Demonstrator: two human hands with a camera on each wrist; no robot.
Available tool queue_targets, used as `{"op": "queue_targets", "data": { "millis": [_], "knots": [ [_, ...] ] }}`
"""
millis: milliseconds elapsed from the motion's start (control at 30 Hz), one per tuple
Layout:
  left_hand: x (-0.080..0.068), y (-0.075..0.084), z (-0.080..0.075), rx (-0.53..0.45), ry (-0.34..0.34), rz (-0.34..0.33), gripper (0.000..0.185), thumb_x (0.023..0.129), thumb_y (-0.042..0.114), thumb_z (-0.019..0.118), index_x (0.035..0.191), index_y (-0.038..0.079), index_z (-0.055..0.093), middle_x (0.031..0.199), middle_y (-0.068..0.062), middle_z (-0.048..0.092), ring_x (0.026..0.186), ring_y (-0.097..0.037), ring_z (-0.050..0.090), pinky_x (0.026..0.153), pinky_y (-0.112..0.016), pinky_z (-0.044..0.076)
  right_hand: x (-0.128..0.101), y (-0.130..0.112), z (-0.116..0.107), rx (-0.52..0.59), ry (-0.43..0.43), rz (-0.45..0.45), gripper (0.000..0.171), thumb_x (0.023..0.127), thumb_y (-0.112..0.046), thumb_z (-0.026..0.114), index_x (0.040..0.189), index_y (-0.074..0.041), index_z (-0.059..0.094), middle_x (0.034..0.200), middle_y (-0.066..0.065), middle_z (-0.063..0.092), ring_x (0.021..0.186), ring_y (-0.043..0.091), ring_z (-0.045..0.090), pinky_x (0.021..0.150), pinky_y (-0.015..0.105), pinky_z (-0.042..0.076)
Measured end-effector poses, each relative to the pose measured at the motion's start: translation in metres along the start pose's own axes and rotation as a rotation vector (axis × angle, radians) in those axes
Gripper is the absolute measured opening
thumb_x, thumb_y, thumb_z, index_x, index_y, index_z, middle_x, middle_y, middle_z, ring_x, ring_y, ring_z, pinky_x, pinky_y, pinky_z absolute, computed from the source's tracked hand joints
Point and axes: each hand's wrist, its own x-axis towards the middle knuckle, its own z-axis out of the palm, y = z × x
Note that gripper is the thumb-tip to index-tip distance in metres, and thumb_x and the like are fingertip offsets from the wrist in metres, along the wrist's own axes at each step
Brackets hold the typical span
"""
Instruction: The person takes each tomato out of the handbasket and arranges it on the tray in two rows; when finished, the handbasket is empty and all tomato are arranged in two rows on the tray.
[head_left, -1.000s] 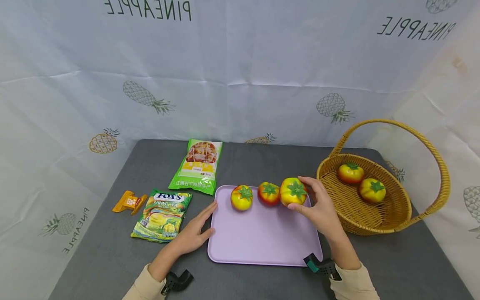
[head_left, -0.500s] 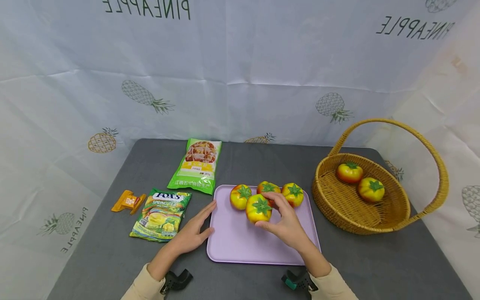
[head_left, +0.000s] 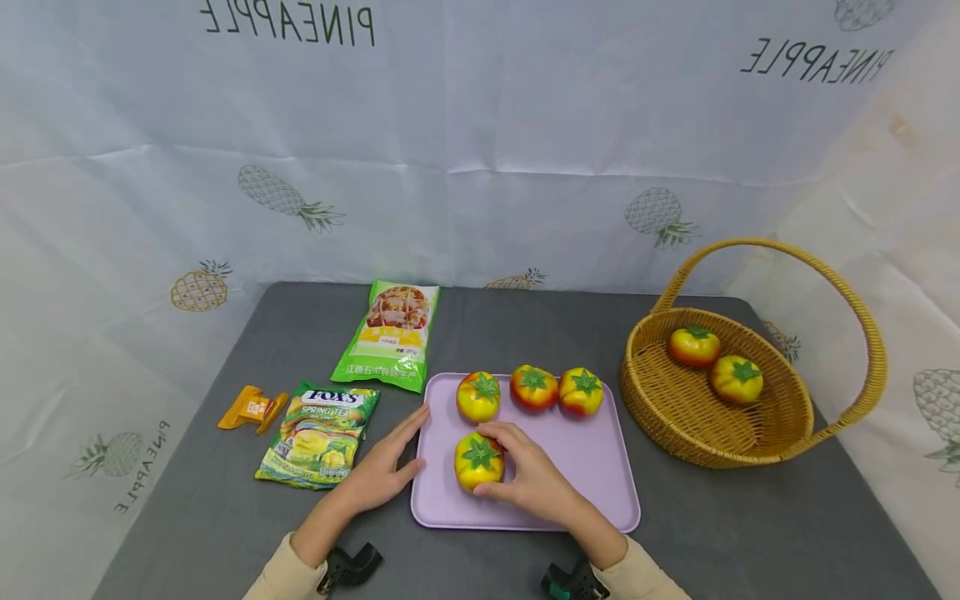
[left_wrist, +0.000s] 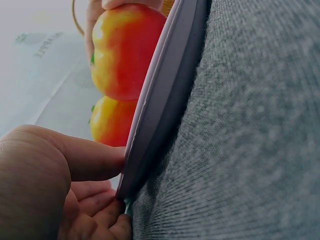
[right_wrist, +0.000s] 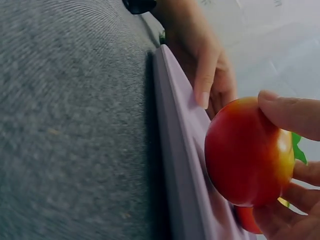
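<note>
Right hand: the right hand (head_left: 534, 483) is curling its fingers and thumb round a tomato (head_left: 478, 461), gripping it from the 3 o'clock side; the right wrist view is showing a fingertip (right_wrist: 285, 111) over the top of the fruit (right_wrist: 247, 152) and more fingers under it.
Tomato: it is sitting low over the tray (head_left: 592, 467), in the near-left part; whether it is resting on the tray floor or just above it cannot be told for certain.
Bearing from hands: the tomato is lying at 9 o'clock of the right palm and at 3 o'clock of the left hand, between the two; the right hand is the nearer, being in contact.
Axis: the fruit is roundish, with no long axis to speak of; its green calyx is facing up.
Left hand: the left hand (head_left: 384, 467) is lying with straight fingers against the tray's left rim (left_wrist: 150, 125), at 9 o'clock of the tray, grasping nothing.
Row: three more tomatoes (head_left: 534, 388) are standing in a line along the tray's far edge, at 12 o'clock of the held fruit, near but apart from it.
Basket: a basket (head_left: 780, 442) is standing at 3 o'clock of the tray, holding two tomatoes (head_left: 716, 363), well apart from both hands.
Packets: snack packets (head_left: 318, 432) are lying at 9 o'clock of the tray, just beyond the left hand.
</note>
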Motion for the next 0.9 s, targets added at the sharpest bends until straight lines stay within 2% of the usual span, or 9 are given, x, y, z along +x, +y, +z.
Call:
{"op": "queue_targets", "data": {
  "millis": [500,900],
  "knots": [
    [-0.0001,0.0013,-0.0003,-0.007,-0.012,-0.029,0.067,0.091,0.008,0.059,0.149,0.002,0.027,0.156,-0.013,0.026,0.142,-0.03,0.027,0.111,-0.053,0.025,-0.001,0.0003,-0.0002,0.013,-0.076,0.017,0.076,0.077,-0.034,0.078,0.139,-0.01,0.043,0.136,0.0,0.049,0.118,0.014,0.05,0.106,0.037,0.041],
    [-0.0004,0.0,0.0,0.004,-0.007,-0.023,0.066,0.091,0.011,0.059,0.149,0.003,0.027,0.156,-0.012,0.026,0.142,-0.029,0.028,0.111,-0.052,0.026,-0.0014,-0.0004,-0.0004,0.006,-0.109,0.024,0.079,0.078,-0.033,0.077,0.143,-0.009,0.04,0.141,0.005,0.048,0.126,0.018,0.047,0.11,0.044,0.035]
  ]
}}
